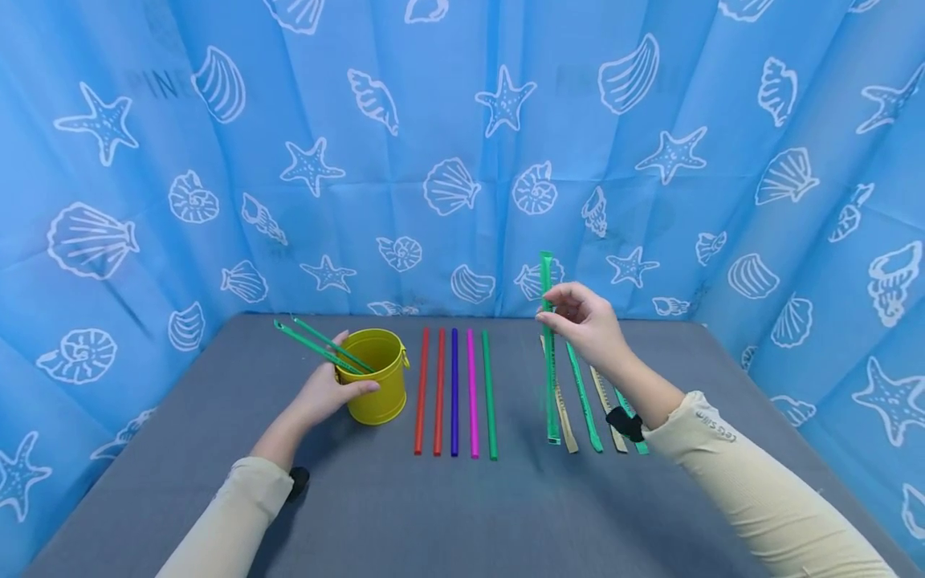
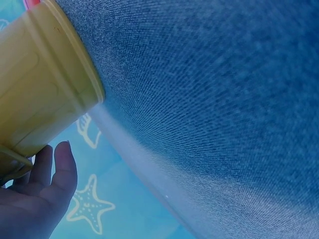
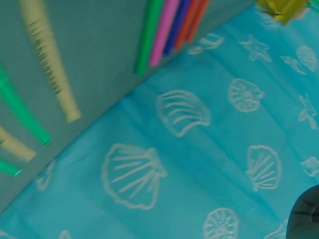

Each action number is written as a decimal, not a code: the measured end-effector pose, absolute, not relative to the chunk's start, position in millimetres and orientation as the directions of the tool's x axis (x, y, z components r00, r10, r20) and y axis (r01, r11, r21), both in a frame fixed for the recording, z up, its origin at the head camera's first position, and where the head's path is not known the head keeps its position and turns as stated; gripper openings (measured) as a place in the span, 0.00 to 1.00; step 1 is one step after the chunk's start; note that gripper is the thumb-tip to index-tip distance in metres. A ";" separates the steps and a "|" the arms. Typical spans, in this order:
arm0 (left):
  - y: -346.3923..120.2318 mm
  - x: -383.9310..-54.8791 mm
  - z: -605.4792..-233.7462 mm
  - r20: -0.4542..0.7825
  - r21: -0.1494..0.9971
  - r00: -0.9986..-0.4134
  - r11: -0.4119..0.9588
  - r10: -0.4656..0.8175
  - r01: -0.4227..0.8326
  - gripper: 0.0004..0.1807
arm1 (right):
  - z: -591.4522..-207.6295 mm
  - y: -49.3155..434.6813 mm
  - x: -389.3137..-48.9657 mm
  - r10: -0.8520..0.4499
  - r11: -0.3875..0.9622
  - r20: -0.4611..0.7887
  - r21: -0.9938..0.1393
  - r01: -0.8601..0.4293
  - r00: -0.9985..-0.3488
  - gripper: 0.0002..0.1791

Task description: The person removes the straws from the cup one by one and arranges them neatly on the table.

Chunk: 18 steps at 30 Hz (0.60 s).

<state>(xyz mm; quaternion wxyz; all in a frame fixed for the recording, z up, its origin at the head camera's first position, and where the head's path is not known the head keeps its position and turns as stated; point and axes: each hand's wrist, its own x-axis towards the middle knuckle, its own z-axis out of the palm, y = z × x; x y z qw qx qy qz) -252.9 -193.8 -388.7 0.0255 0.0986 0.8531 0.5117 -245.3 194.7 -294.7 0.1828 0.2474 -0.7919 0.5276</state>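
My left hand (image 1: 323, 391) grips a small yellow bucket (image 1: 386, 393) by its left side, the thumb in front near the rim and other fingers behind. Two narrow green wrappers (image 1: 311, 345) lean out of the bucket over that hand. In the left wrist view, curled fingers (image 2: 64, 169) lie against the bucket (image 2: 45, 74). My right hand (image 1: 588, 325) pinches a long green paper-wrapped straw (image 1: 551, 377) near its upper part, between thumb and fingers. It hangs upright in front of a beige wrapped straw (image 1: 568, 425). The right wrist view does not show the held straw.
Between the hands, several bare straws lie side by side: two red (image 1: 438, 393), one blue (image 1: 454, 393), one pink (image 1: 473, 393), one green (image 1: 490, 393). Green (image 1: 585, 405) and beige (image 1: 609, 409) wrapped straws lie under the right forearm. A blue shell-patterned curtain (image 1: 448, 104) hangs behind the grey table (image 1: 462, 522).
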 end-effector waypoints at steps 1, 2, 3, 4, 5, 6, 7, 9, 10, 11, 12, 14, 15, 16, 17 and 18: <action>-193.3 -253.2 -388.7 0.057 0.878 -0.979 0.458 0.196 0.143 0.57 | -295.4 199.0 -245.0 -0.212 0.333 0.536 -0.746 -0.577 -0.817 0.14; -193.1 -253.3 -389.0 0.055 0.878 -0.979 0.457 0.197 0.141 0.57 | -296.0 203.4 -244.8 -0.225 0.344 0.525 -0.745 -0.571 -0.821 0.16; -192.6 -253.7 -389.2 0.055 0.879 -0.979 0.456 0.197 0.141 0.57 | -296.8 207.8 -244.5 -0.234 0.356 0.516 -0.743 -0.567 -0.824 0.19; -192.2 -254.1 -389.4 0.055 0.880 -0.978 0.454 0.199 0.142 0.57 | -297.5 212.1 -244.4 -0.240 0.360 0.508 -0.745 -0.562 -0.827 0.21; -191.7 -254.5 -389.5 0.057 0.882 -0.978 0.450 0.200 0.143 0.57 | -298.4 216.5 -244.4 -0.247 0.360 0.502 -0.747 -0.559 -0.829 0.23; -191.3 -254.9 -389.6 0.062 0.880 -0.977 0.451 0.203 0.150 0.57 | -299.2 220.9 -244.6 -0.252 0.362 0.499 -0.745 -0.559 -0.829 0.25; -191.0 -255.3 -389.7 0.064 0.881 -0.977 0.448 0.204 0.151 0.57 | -300.1 225.2 -244.8 -0.260 0.365 0.498 -0.742 -0.562 -0.827 0.27; -191.2 -256.1 -390.2 0.070 0.883 -0.976 0.443 0.204 0.156 0.57 | -301.7 233.4 -245.5 -0.280 0.362 0.495 -0.739 -0.568 -0.823 0.29; -191.8 -256.2 -390.2 0.070 0.882 -0.976 0.444 0.206 0.157 0.57 | -302.6 237.3 -246.3 -0.292 0.357 0.493 -0.739 -0.571 -0.820 0.30; -192.3 -256.4 -390.1 0.071 0.880 -0.976 0.447 0.207 0.158 0.58 | -303.7 241.3 -246.9 -0.299 0.353 0.491 -0.740 -0.573 -0.818 0.30; -193.1 -256.3 -390.1 0.070 0.879 -0.976 0.450 0.207 0.159 0.58 | -304.6 245.1 -247.3 -0.302 0.356 0.479 -0.745 -0.564 -0.824 0.30; -194.3 -256.0 -389.8 0.065 0.878 -0.976 0.453 0.206 0.154 0.58 | -306.5 252.2 -247.3 -0.296 0.352 0.457 -0.764 -0.541 -0.839 0.29; -194.8 -255.6 -389.5 0.063 0.877 -0.976 0.455 0.207 0.153 0.59 | -307.6 255.4 -247.1 -0.284 0.359 0.444 -0.773 -0.524 -0.850 0.28; -195.2 -255.6 -389.5 0.062 0.876 -0.976 0.457 0.208 0.153 0.59 | -308.9 258.3 -247.1 -0.267 0.366 0.432 -0.781 -0.505 -0.861 0.28; -195.3 -255.6 -389.7 0.064 0.877 -0.976 0.456 0.208 0.154 0.59 | -309.9 261.0 -246.4 -0.249 0.376 0.417 -0.790 -0.484 -0.874 0.27; -195.5 -255.3 -390.2 0.063 0.877 -0.976 0.455 0.207 0.153 0.59 | -310.8 263.5 -245.9 -0.231 0.391 0.404 -0.794 -0.464 -0.885 0.27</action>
